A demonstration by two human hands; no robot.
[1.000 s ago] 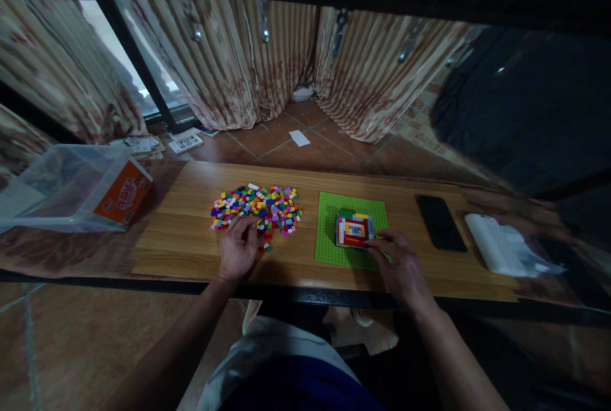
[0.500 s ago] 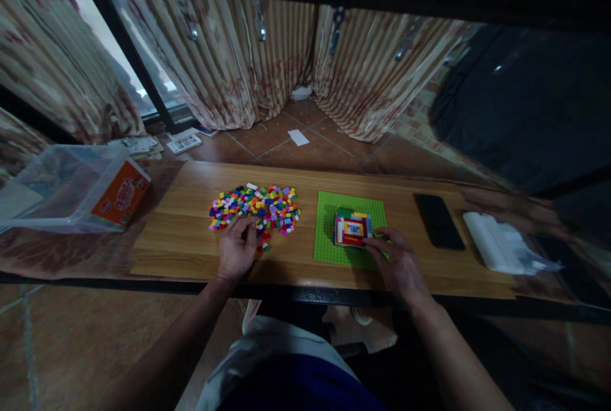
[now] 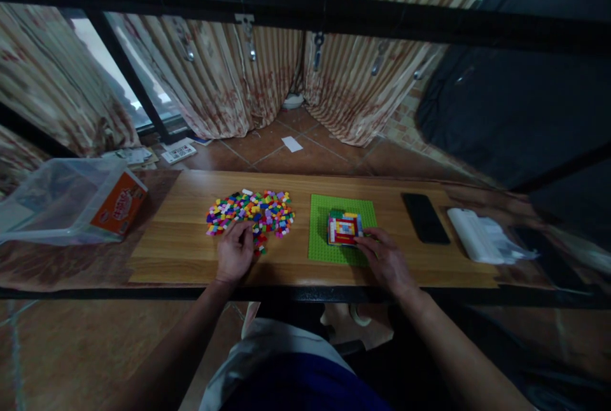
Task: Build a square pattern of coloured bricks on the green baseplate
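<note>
My left hand (image 3: 235,252) rests at the near edge of a heap of small multicoloured toy bricks (image 3: 267,206). Its fingers are curled together, and whatever lies between them is hidden. On the right, a green studded baseplate (image 3: 317,247) carries a low rectangular brick structure (image 3: 345,229), with red, white, blue and yellow showing on top. My right hand (image 3: 386,261) comes in from the right, its thumb and fingertips at the structure's near right corner. They seem to grip that corner; the contact itself is small and partly hidden.
A clear plastic box (image 3: 62,201) with an orange label stands at the left. Right of the baseplate lie a black phone (image 3: 424,217) and a white packet (image 3: 470,236) with clear wrap. All the bricks are on a wooden board (image 3: 176,233); a dark rail (image 3: 286,7) crosses beyond.
The camera view has shifted slightly, so the whole scene sits a little lower and further left. Both hands keep nearly the same places beside the heap and the structure.
</note>
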